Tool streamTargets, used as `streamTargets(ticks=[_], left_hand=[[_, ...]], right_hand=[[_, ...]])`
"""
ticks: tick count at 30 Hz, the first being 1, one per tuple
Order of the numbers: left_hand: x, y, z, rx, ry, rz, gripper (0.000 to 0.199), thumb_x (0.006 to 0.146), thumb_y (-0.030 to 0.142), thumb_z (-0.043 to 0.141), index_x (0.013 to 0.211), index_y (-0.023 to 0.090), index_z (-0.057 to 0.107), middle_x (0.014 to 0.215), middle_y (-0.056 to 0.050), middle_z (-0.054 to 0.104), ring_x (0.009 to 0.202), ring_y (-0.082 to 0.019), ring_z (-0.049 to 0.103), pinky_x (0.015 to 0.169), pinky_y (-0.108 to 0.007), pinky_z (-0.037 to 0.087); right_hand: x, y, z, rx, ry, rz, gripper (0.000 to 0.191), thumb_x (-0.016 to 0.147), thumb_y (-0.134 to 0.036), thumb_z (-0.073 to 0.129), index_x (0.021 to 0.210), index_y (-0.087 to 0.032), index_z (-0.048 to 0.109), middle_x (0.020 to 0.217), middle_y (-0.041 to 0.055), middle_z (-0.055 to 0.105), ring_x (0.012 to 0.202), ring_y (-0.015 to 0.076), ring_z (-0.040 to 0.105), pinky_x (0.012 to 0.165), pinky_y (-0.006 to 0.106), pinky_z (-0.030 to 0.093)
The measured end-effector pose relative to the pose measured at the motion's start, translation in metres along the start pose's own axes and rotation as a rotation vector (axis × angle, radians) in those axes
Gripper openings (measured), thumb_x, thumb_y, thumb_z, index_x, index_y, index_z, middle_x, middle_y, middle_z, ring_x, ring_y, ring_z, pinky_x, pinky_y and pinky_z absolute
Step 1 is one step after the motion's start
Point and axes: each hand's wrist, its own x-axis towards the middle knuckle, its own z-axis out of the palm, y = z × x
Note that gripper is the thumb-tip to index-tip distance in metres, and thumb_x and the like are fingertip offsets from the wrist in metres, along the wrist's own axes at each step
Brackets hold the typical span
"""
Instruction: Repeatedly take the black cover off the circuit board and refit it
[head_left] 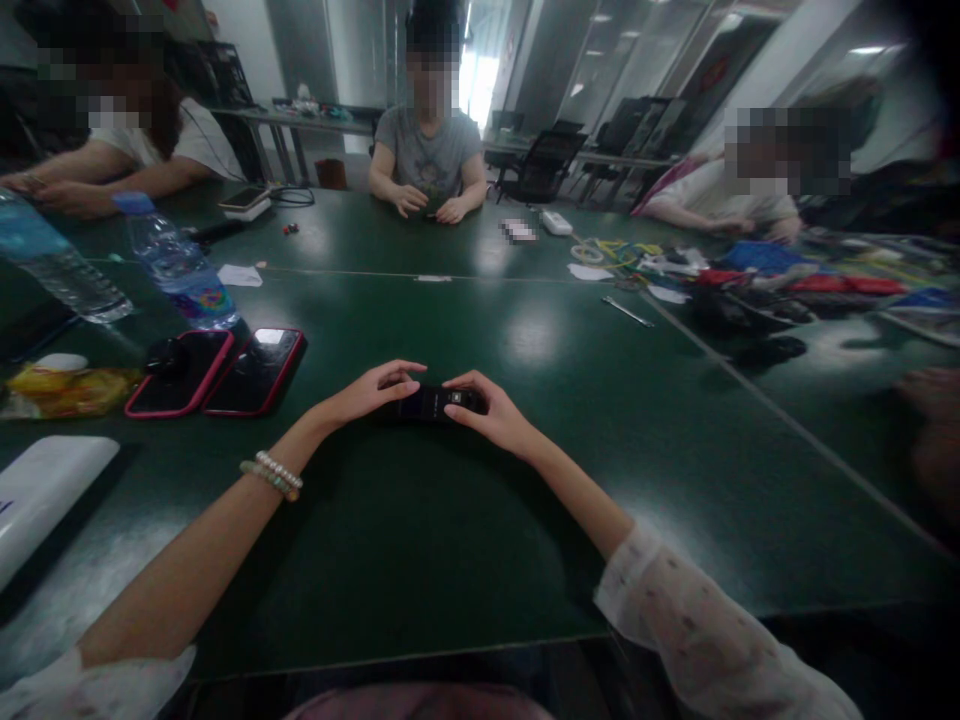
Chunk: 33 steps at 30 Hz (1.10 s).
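Note:
A small black device (425,403) with a dark screen and a pale square mark lies across the green table in front of me. My right hand (484,408) is closed around its right end, thumb on the near side and index finger along the far side. My left hand (379,390) is at its left end. The left thumb rests at the device's far edge, while the index finger stretches out above with a gap between them. Beaded bracelets (274,475) circle my left wrist. The device's underside and left end are partly hidden.
Two red-edged phones (255,372), a water bottle (176,265), a yellow packet (71,388) and a white slab-like object (52,500) are on the left. Cables and cloth (795,280) pile up at right. A person (427,150) sits opposite; others sit at both sides.

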Motion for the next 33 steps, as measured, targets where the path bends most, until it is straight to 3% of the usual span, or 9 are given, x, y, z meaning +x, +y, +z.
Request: streamTargets(ticks=[11, 17, 25, 33], left_hand=[[0.002, -0.001, 0.001, 0.181, 0.015, 0.023, 0.053, 0.096, 0.062, 0.048, 0.133, 0.025, 0.058, 0.135, -0.010, 0.059, 0.122, -0.029, 0.057, 0.101, -0.044, 0.047], [0.001, -0.004, 0.000, 0.257, 0.000, 0.019, 0.062, 0.086, 0.062, 0.064, 0.139, 0.030, 0.054, 0.141, -0.009, 0.055, 0.126, -0.032, 0.054, 0.103, -0.050, 0.045], [0.001, -0.007, 0.000, 0.237, 0.012, 0.010, 0.092, 0.071, 0.053, 0.082, 0.150, 0.031, 0.038, 0.149, -0.013, 0.047, 0.133, -0.036, 0.049, 0.106, -0.054, 0.043], [0.002, -0.004, 0.004, 0.333, 0.063, 0.053, 0.089, 0.071, 0.051, 0.083, 0.146, 0.026, 0.043, 0.145, -0.014, 0.051, 0.130, -0.036, 0.052, 0.110, -0.056, 0.038]], right_hand=[[0.000, -0.003, -0.001, 0.020, -0.022, 0.084, 0.040, 0.088, -0.049, 0.067, 0.121, -0.027, 0.059, 0.120, 0.0074, 0.060, 0.114, 0.0269, 0.058, 0.100, 0.052, 0.047], [-0.001, -0.007, -0.001, 0.013, -0.023, 0.120, 0.042, 0.090, -0.051, 0.064, 0.123, -0.027, 0.056, 0.123, 0.0086, 0.057, 0.116, 0.0278, 0.054, 0.099, 0.053, 0.046], [0.001, -0.004, 0.006, -0.073, 0.061, 0.128, 0.037, 0.092, -0.053, 0.058, 0.119, -0.028, 0.057, 0.122, 0.0079, 0.056, 0.124, 0.0293, 0.044, 0.107, 0.056, 0.039], [0.001, -0.002, 0.009, -0.089, 0.128, 0.122, 0.039, 0.095, -0.053, 0.052, 0.122, -0.025, 0.054, 0.124, 0.0102, 0.055, 0.124, 0.0286, 0.046, 0.110, 0.053, 0.039]])
